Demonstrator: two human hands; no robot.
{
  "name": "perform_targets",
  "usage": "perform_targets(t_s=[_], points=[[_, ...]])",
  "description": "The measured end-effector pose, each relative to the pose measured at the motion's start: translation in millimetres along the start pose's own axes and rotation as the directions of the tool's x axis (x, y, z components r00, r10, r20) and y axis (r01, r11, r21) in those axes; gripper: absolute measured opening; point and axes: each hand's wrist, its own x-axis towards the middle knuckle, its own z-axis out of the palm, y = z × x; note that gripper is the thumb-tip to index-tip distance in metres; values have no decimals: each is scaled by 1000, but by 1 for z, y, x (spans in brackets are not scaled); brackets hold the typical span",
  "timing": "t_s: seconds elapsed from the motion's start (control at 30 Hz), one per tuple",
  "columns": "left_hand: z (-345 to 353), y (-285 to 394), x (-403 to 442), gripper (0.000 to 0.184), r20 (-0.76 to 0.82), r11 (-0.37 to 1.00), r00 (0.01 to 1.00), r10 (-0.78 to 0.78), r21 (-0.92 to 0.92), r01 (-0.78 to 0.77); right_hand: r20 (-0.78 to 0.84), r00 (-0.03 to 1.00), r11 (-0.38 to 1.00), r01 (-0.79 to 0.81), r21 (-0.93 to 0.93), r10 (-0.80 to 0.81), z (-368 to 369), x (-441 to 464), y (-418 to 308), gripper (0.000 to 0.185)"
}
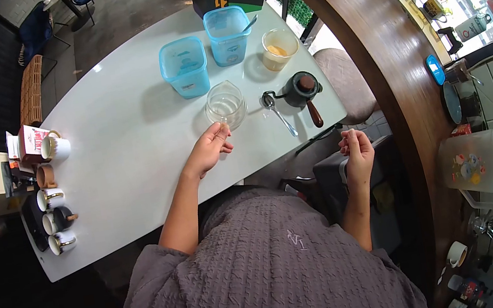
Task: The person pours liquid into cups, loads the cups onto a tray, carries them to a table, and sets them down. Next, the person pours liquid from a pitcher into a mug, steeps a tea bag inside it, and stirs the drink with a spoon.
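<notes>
- Jug: clear glass, wide and rounded, drawn to a pointed spout on the side away from us; through its walls we see the white table. Pale glints run along its rim and sides. It stands near the table's front edge, handle toward us.
- Left hand: thumb and fingers pinched on the jug's handle.
- Right hand: off the table's edge, fingers curled toward the thumb; we cannot tell whether it is fully closed.
- Near tub: light blue, translucent, just beyond the jug.
- Far tub: likewise blue, beside the first, a utensil leaning out.
- Cup: translucent, tan contents.
- Pot: dark, with brown knob and handle, to the jug's right.
- Spoon: metal, between jug and pot.
</notes>
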Motion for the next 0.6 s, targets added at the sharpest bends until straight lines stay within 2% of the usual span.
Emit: perform_targets(t_s=[0.2,0.33,0.6], points=[[8,-3,1,33,-43,998,998,47,30,-46,-7,1000,1000,-6,4,6,-18,-15,-2,22],[18,3,-16,39,-146,998,988,52,55,-44,17,1000,1000,-7,20,7,-28,-27,-2,22],[26,-9,-100,43,-383,997,924,11,71,18,229,971,991,-92,100,67,-22,-49,19,19]])
